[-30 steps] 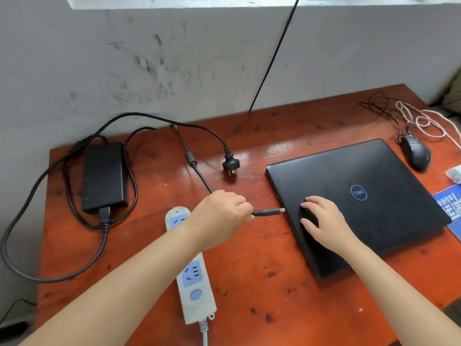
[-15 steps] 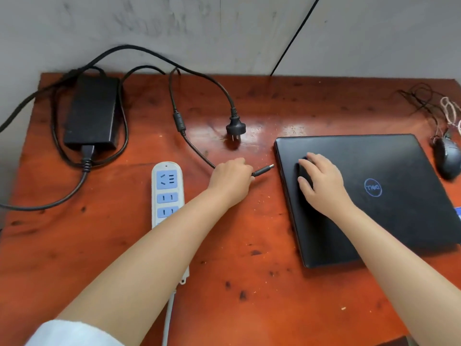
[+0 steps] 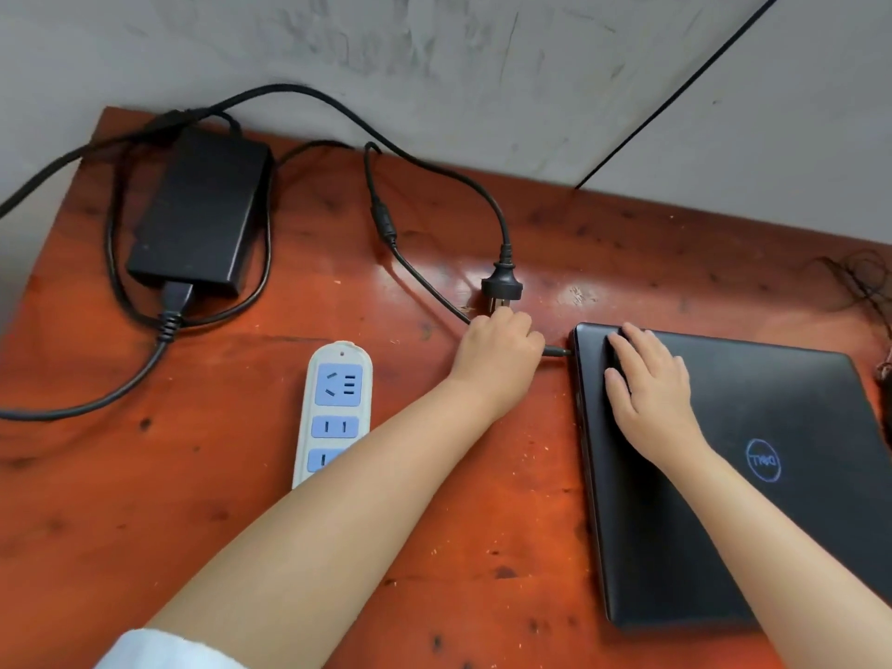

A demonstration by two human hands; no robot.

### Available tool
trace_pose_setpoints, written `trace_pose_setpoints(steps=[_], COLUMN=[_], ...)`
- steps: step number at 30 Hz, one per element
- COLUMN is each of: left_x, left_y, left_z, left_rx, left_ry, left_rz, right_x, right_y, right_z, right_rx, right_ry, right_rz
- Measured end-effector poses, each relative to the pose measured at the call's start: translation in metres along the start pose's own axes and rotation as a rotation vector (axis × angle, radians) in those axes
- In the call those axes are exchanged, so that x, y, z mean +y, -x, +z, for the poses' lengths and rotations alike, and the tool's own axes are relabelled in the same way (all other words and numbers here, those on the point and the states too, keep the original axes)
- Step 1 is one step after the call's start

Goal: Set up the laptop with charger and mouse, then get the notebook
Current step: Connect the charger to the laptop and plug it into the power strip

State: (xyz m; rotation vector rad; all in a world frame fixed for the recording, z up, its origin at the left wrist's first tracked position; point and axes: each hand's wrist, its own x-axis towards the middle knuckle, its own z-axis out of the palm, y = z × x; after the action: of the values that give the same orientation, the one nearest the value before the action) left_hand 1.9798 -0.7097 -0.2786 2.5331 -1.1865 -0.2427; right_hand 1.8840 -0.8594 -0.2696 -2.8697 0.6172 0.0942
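Looks to me like a bare home/office work corner: scuffed grey wall (image 3: 434,50), worn red wood tabletop (image 3: 241,523), power strip (image 3: 333,403), closed laptop (image 3: 772,475) w/ charger brick (image 3: 202,210).

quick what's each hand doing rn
Left hand: closed on the charger connector, its tip at the laptop edge.
Right hand: open, flat on the laptop lid.

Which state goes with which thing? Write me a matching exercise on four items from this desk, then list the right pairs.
Things:
1. laptop
2. wall plug
3. power strip
4. left hand

States:
A. lying loose on the desk, in no socket
B. closed, right hand flat on its lid
C. white, sockets bare
D. holding the charger tip at the laptop's edge

Pairs: 1-B, 2-A, 3-C, 4-D
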Motion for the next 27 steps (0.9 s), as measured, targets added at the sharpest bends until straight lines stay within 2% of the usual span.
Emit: trace_pose_setpoints(steps=[5, 10, 27], left_x=[-0.005, -0.009, -0.009], left_y=[-0.006, -0.007, -0.008], left_z=[0.007, 0.012, 0.011], left_rx=[-0.032, 0.0, -0.005], left_ry=[0.049, 0.101, 0.134], left_rz=[-0.005, -0.011, -0.043], right_x=[0.001, 0.001, 0.006], right_y=[0.001, 0.0, 0.001], right_z=[0.004, 0.006, 0.008], right_rx=[0.02, 0.012, 0.005], right_ry=[-0.008, 0.0, -0.004], right_rz=[0.007, 0.007, -0.01])
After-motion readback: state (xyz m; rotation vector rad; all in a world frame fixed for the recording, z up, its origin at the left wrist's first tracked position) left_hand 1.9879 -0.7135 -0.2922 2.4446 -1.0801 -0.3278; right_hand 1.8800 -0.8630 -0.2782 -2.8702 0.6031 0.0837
